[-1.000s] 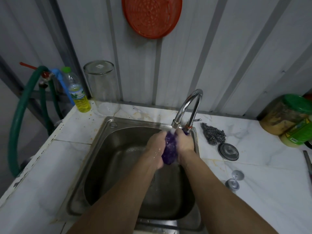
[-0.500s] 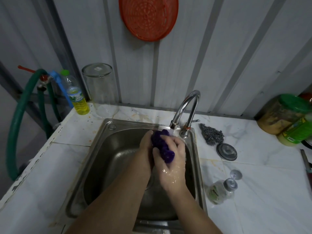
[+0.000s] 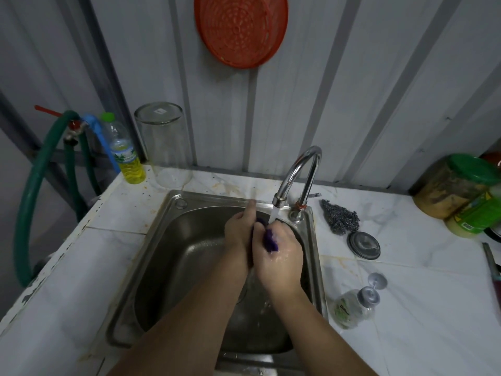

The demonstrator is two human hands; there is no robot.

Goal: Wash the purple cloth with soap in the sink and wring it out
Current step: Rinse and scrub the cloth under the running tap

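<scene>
White marble counter (image 3: 406, 280), inset steel sink (image 3: 151, 256), steel wool (image 3: 340, 220), round lid (image 3: 363, 245), upturned glass jar (image 3: 165, 147), yellow-liquid bottle (image 3: 127, 158)

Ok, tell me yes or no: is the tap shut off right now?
No, a stream of water runs from the tap spout onto the purple cloth pressed between the left hand and right hand.
</scene>
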